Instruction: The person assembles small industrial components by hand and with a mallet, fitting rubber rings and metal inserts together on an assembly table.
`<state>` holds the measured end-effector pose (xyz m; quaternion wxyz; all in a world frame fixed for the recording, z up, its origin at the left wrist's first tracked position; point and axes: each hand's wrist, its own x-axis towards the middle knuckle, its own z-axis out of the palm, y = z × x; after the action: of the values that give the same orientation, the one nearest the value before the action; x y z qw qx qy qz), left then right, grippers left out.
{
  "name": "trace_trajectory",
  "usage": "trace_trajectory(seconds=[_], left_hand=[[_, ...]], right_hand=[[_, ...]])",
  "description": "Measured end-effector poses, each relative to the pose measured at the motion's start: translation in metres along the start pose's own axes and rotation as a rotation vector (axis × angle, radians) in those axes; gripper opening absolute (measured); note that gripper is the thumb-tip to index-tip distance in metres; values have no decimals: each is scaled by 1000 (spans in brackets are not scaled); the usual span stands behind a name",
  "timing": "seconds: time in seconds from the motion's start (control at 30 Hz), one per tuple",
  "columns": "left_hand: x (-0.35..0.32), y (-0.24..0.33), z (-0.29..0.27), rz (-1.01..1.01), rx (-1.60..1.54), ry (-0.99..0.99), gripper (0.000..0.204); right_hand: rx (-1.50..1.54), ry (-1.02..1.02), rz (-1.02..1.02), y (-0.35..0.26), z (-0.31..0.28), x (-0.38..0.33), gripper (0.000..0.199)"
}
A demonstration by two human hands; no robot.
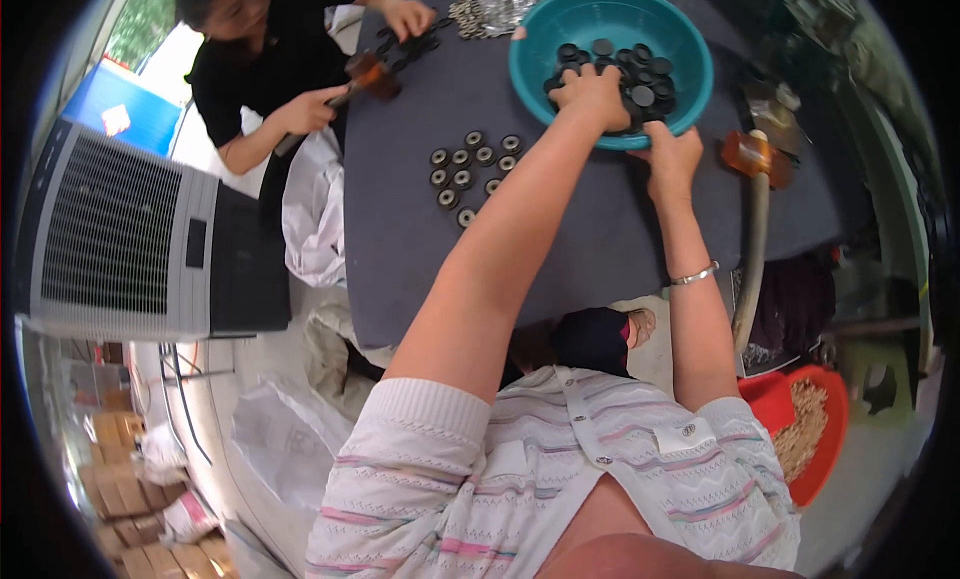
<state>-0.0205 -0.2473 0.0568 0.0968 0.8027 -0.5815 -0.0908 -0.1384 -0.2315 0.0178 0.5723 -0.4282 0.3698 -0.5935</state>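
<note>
A teal plastic basin [530, 74] stands at the far side of the grey-topped table, with many small black round pieces [643, 97] lying in it. My left hand [592, 97] reaches over the near rim into the basin, fingers spread among the black pieces. By its near right rim, my right hand [672, 161] grips the basin with the thumb at the edge and the other fingers partly hidden. On the table left of my left forearm stand several black round parts with metal centres [461, 159], partly covered by that arm.
A mallet with an amber head [748, 154] lies at the right. Across the left corner, a person [290, 54] holds another amber mallet [372, 77] beside loose black pieces [410, 47]. Small metal parts [466, 17] lie farther back. A red tub [838, 419] sits low right.
</note>
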Motion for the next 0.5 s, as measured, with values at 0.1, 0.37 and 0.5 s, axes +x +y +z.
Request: trace_trajectory(seconds=[0.1,0.37,0.5], left_hand=[[5,-5,1,2,-10,-7,62],[11,-16,12,17,-279,165,36],[19,-24,18,30,-534,449,27]], right_hand=[[4,-16,-24,1,4,0,19],[-22,13,-5,3,1,-2,22],[-40,8,-14,1,1,-1,21]])
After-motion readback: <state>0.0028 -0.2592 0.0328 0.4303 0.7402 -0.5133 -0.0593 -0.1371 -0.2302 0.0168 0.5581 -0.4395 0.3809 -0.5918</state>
